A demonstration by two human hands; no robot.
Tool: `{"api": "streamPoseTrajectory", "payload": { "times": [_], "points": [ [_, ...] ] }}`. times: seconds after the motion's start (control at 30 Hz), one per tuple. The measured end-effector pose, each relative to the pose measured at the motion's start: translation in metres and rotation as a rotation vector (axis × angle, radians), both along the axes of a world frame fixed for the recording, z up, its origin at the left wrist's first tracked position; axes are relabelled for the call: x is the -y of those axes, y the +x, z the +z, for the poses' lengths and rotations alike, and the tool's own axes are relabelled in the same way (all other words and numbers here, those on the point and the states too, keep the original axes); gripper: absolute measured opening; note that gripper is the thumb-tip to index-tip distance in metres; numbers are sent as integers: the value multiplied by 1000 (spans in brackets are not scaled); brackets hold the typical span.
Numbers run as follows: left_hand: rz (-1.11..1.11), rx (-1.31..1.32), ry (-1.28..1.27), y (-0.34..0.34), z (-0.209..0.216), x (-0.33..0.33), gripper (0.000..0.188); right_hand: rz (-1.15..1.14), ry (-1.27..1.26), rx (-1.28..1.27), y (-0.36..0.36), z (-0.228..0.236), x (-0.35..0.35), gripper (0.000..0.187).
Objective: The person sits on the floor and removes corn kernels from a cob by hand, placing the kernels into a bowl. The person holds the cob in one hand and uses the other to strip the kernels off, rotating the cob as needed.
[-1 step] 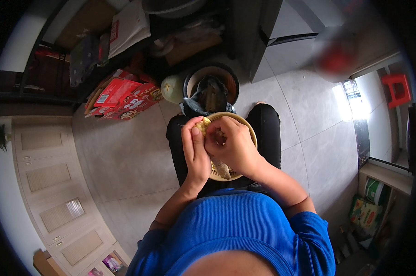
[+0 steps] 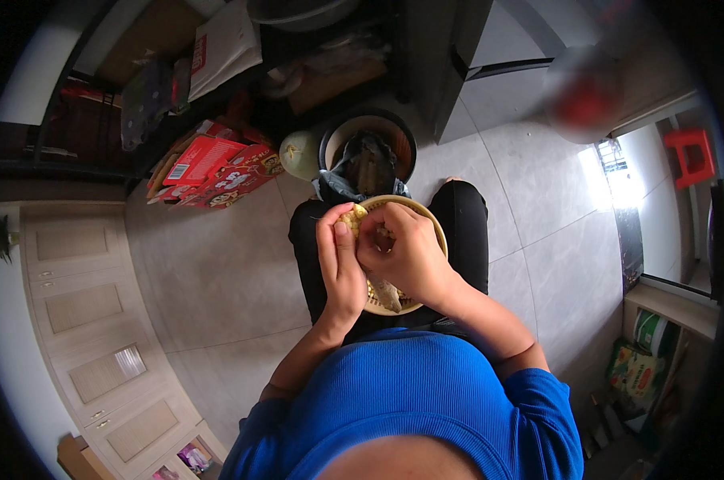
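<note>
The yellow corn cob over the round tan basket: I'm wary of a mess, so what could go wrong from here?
Kernels might scatter over the rim of the round tan basket onto the grey tiled floor, or toward the dark-rimmed round bin just beyond. The basket sits between black-trousered legs, so a shifting knee could tip it. The yellow corn cob may slip: the left hand seems its main hold, with the right hand curled against it.

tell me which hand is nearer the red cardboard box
Left. The left hand is to the right of the red cardboard box and closer to the person; the right hand is farther right, past the left one.
</note>
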State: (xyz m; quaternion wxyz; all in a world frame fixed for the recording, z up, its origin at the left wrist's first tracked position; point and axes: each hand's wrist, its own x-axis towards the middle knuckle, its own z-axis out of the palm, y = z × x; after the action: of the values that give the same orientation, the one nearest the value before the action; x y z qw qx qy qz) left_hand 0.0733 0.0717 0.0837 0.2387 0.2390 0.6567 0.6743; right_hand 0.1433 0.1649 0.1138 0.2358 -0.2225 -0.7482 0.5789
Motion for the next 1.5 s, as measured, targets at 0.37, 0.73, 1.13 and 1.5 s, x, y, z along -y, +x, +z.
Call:
{"api": "streamPoseTrajectory", "payload": {
  "times": [0.37, 0.73, 1.13, 1.5],
  "points": [
    [-1, 172, 98, -3, -14, 10, 28, 20, 10, 107, -7, -13, 1, 21],
    [74, 618, 419, -61, -11, 13, 29, 113, -528, -92, -34, -24, -17, 15],
    [20, 661, 379, -70, -15, 7, 26, 103, -3, 168, -69, -4, -5, 17],
    [118, 480, 334, -68, -21, 1, 27, 105, -174, 196, -79, -16, -6, 20]
  ]
}}
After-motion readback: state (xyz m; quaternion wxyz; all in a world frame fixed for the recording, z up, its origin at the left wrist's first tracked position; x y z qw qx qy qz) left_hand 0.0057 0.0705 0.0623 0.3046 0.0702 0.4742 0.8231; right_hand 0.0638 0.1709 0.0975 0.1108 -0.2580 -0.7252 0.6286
